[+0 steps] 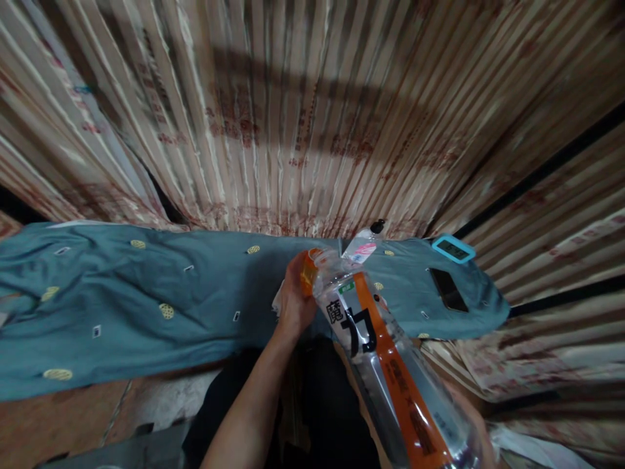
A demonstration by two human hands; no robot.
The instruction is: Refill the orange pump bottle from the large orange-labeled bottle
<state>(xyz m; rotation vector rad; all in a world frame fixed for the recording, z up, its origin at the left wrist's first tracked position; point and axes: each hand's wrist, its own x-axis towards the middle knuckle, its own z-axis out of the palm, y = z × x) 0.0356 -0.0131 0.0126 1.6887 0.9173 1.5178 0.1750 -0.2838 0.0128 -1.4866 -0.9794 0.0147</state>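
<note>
A large clear plastic bottle with an orange label strip and dark lettering slants across the lower right. Its orange cap points up and to the left. My left hand is closed around the cap, with something white and crumpled just visible beside the fingers. At the bottle's lower end my right hand grips the far side, mostly hidden behind the bottle. Just beyond the bottle's neck is a smaller clear bottle with a black top and a pink mark, partly covered by the big one.
A teal cloth with yellow prints covers the long narrow surface before me. On its right part lie a dark phone and a blue-framed digital clock. Pleated, printed curtains hang along the back and right, with dark poles at right.
</note>
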